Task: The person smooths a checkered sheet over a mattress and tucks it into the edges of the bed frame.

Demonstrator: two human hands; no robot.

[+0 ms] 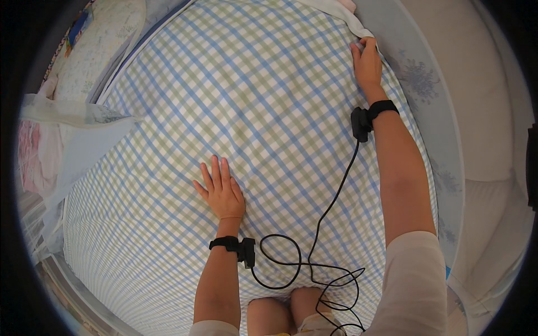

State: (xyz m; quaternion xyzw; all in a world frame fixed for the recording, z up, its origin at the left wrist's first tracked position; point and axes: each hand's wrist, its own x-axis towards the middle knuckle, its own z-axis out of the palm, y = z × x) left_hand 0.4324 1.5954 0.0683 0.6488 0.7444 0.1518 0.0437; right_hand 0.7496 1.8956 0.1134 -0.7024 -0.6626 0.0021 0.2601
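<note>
The checked sheet point(258, 101) lies open and flat between the hands. A looping black cable point(314, 246) crosses the near part. Netting point(73, 115) crowds the left edge; the right side seems walled by pale fabric point(426, 84).

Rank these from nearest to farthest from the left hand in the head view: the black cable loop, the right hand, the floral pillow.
1. Black cable loop, just below-right of the left hand.
2. Right hand, far right at the sheet's edge.
3. Floral pillow, top-left corner.
</note>
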